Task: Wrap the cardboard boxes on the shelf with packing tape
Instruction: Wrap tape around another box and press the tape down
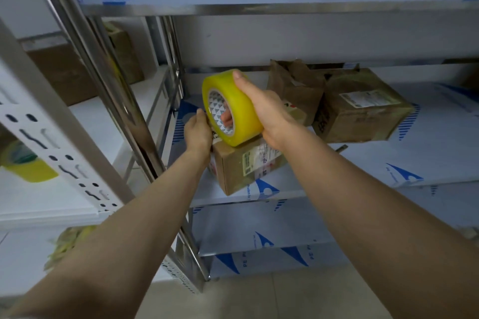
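Bare arms and hands
The left arm (124, 241) and right arm (375, 215) are bare, down to the left hand (198, 134) and right hand (267, 111).

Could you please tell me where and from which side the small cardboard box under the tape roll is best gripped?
Probably grip the small cardboard box by its left end, coming from the front-left, where the left hand is. The tape roll, held by the right hand, covers its top, and a larger cardboard box crowds its right rear, leaving that end free.
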`<state>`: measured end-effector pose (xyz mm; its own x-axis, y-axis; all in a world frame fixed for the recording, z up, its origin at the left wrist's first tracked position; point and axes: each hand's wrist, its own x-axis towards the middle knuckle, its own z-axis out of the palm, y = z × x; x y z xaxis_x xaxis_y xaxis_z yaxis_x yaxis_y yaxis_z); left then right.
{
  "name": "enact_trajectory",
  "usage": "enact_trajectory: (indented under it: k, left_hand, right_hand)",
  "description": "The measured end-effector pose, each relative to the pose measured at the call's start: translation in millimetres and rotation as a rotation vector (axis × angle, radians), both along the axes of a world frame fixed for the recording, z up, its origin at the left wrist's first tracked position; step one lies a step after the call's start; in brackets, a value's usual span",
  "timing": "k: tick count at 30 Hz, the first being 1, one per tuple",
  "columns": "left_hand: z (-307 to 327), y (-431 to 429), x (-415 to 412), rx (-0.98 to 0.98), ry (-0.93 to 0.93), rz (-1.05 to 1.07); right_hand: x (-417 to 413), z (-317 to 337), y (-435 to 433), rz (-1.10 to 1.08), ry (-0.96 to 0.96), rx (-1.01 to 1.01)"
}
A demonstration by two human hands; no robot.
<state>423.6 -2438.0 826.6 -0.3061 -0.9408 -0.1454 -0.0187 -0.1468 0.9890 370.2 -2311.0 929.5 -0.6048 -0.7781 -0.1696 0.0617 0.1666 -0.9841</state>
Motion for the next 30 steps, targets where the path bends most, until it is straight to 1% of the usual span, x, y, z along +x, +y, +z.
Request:
enact_trajectory:
  k: [3,7,11,14,18,21,24,27,29,30]
  left_hand:
    - [1,-6,-2,-0.073,-0.095,-0.01]
    - [0,-6,-4,-0.065,-0.077,-0.016]
    - [4,1,-10,-0.092,-0.105,-0.01]
    - [3,0,-12,-0.087,-0.117,0.014]
    - [3,1,-13,-0.092,-0.142,0.019]
    - [4,1,-13,-0.092,-0.153,0.009]
    - [6,3,-11,-0.076,-0.144,-0.021]
    - [7,2,-10,-0.057,-0.145,-0.037]
    - [16,-2,-8,0.033,-0.173,-0.114]
    - [23,-6,-8,0.065,-0.217,-0.17]
  right_hand:
    - [7,6,1,-0.049,-0.012,-0.005]
    - [18,9,13,-0.097,-0.04,-0.077]
    - [26,10,38,-0.146,-0.06,-0.074]
    - [32,6,56,-0.13,-0.097,-0.065]
    - [44,-14,74,-0.08,-0.098,-0.029]
    - [51,-32,82,-0.093,-0.116,-0.064]
    - [56,-53,89,-0.107,-0.101,-0.071]
    - [56,-75,93,-0.169,-0.181,-0.051]
    - [55,-84,92,-0.185,-0.218,-0.054]
    - [54,-86,91,-0.187,-0.224,-0.057]
